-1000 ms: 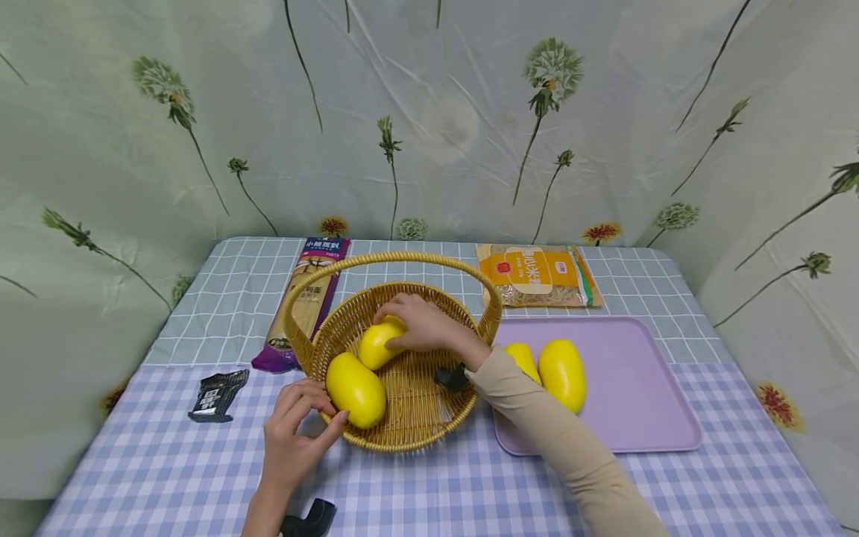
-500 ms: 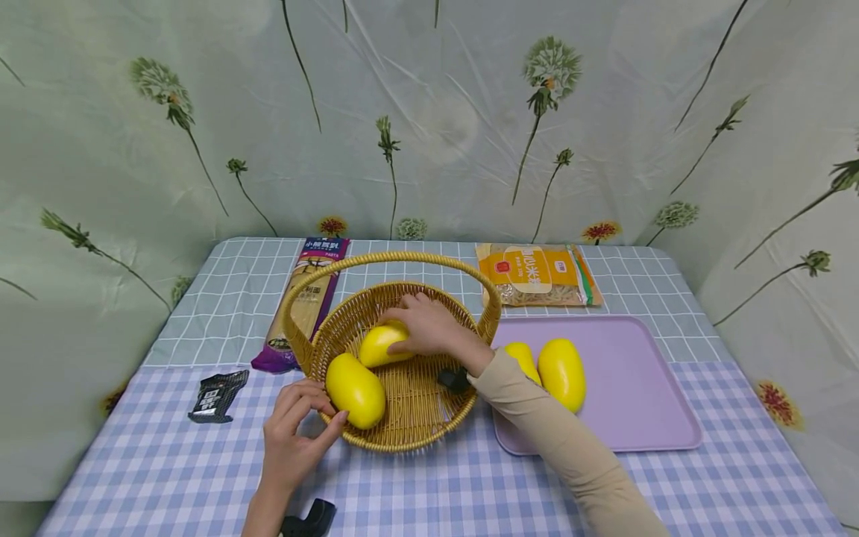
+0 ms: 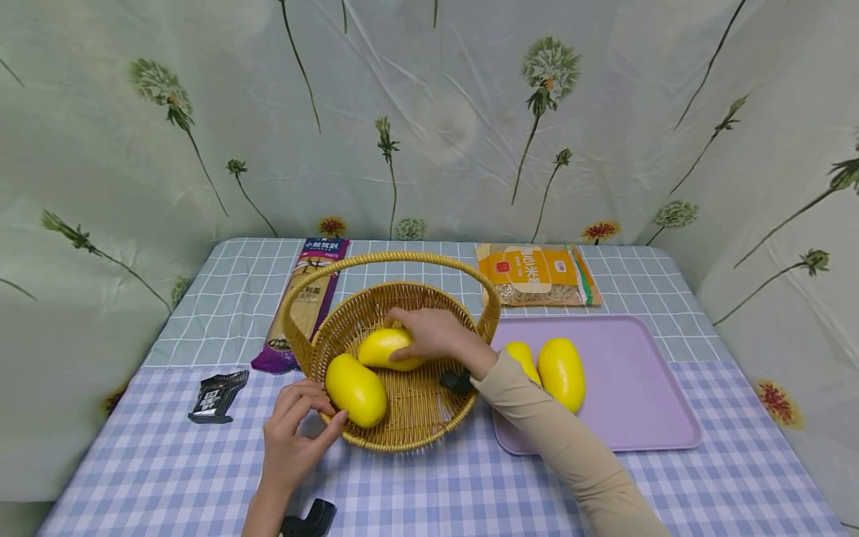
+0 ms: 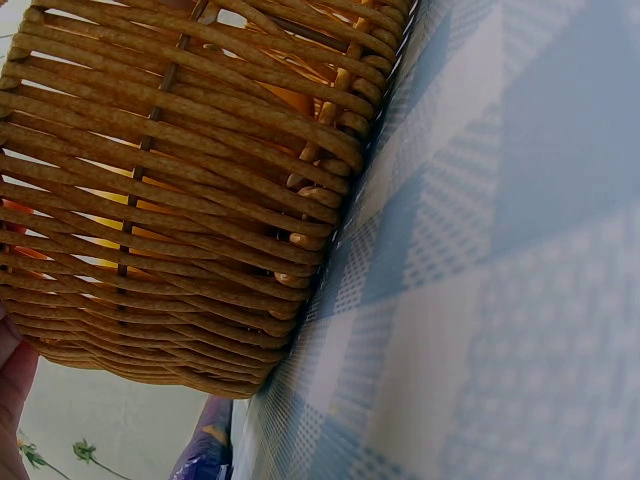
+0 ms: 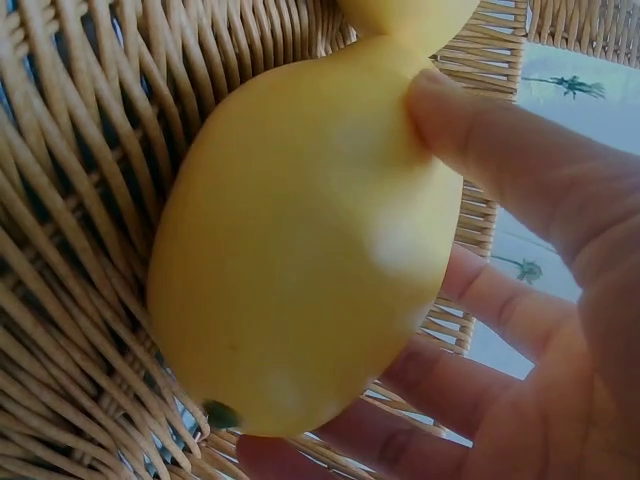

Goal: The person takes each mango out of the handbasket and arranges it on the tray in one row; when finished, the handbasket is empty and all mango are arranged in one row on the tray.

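A woven wicker basket point(image 3: 409, 406) with an arched handle stands mid-table. My left hand point(image 3: 295, 425) grips its left front rim, fingers outside and thumb over the edge; the wicker wall point(image 4: 200, 180) fills most of the left wrist view. Inside, my right hand point(image 3: 436, 334) holds a yellow mango point(image 3: 381, 349), thumb on the near side and fingers around the far side. That mango point(image 5: 300, 240) has a small dark green tip in the right wrist view. A second mango point(image 3: 356, 391) lies beside it at the basket's left, end close to the held one.
Right of the basket, a lilac tray point(image 3: 631, 388) bears two more mangoes point(image 3: 562, 375), one partly behind the right sleeve. A pasta packet point(image 3: 282, 339) lies behind left, an orange noodle packet point(image 3: 537, 276) behind right. A small black packet point(image 3: 218, 397) lies at left.
My right hand has shifted slightly right and nearer, turning the held mango from a slant to lying crosswise in the basket. The left hand stays at the rim.
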`<control>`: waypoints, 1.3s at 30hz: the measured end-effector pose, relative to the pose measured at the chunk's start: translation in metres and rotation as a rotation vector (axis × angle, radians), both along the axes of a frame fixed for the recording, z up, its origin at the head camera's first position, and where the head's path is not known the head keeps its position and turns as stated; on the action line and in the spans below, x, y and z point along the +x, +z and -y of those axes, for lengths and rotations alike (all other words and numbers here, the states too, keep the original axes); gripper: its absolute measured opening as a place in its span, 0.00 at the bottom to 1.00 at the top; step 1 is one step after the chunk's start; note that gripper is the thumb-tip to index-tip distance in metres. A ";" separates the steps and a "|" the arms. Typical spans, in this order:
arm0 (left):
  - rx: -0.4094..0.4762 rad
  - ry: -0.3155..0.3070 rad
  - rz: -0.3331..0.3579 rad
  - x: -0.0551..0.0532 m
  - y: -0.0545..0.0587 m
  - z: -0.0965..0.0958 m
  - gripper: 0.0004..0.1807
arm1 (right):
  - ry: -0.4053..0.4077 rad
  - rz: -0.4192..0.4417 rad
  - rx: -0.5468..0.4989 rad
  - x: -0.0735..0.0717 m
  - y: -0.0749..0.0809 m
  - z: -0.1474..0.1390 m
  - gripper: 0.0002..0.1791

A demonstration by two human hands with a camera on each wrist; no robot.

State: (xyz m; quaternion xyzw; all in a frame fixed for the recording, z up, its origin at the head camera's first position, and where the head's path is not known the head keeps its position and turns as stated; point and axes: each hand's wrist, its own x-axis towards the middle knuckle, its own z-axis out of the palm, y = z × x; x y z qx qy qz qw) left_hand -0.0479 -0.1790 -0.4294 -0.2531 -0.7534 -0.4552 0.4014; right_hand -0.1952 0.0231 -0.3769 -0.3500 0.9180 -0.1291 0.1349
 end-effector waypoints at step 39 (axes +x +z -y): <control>-0.002 0.011 -0.004 0.000 0.002 0.000 0.17 | -0.015 0.004 0.090 0.012 0.007 -0.005 0.35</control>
